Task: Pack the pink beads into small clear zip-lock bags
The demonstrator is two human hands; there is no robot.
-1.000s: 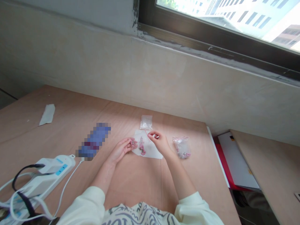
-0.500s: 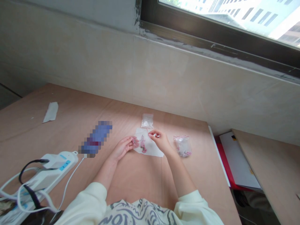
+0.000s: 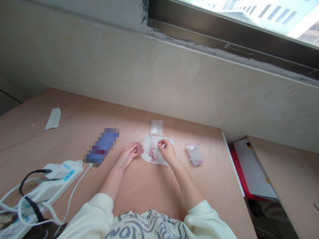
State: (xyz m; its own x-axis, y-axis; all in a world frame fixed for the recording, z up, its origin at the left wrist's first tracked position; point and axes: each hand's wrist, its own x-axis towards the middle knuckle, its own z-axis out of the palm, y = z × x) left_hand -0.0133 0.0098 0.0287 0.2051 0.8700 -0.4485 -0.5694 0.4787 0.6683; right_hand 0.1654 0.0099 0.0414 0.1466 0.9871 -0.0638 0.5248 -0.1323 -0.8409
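My right hand (image 3: 167, 151) is pinched above a white paper sheet (image 3: 161, 160), at the end of a thin pinkish strand (image 3: 152, 140) that rises up and left from the fingertips. On the paper lies a small heap of pink beads (image 3: 152, 154), with some darker ones among them. To the left, my left hand (image 3: 128, 156) has its palm turned inward and its fingers curled around small shiny pieces (image 3: 138, 147) that look like beads. Just beyond the paper is a small clear zip bag (image 3: 157, 127).
A second clear zip bag (image 3: 193, 155) with pink pieces inside lies on the right. Left of my hands are a blurred-out blue object (image 3: 102, 147) and a white power strip (image 3: 59, 176) with cables. A white scrap (image 3: 53, 119) lies far left. The wall runs along the back edge.
The strand at my right fingertips has swung left and now leans up and left. My left hand has shifted slightly left, away from the paper, uncovering more of the bead heap.
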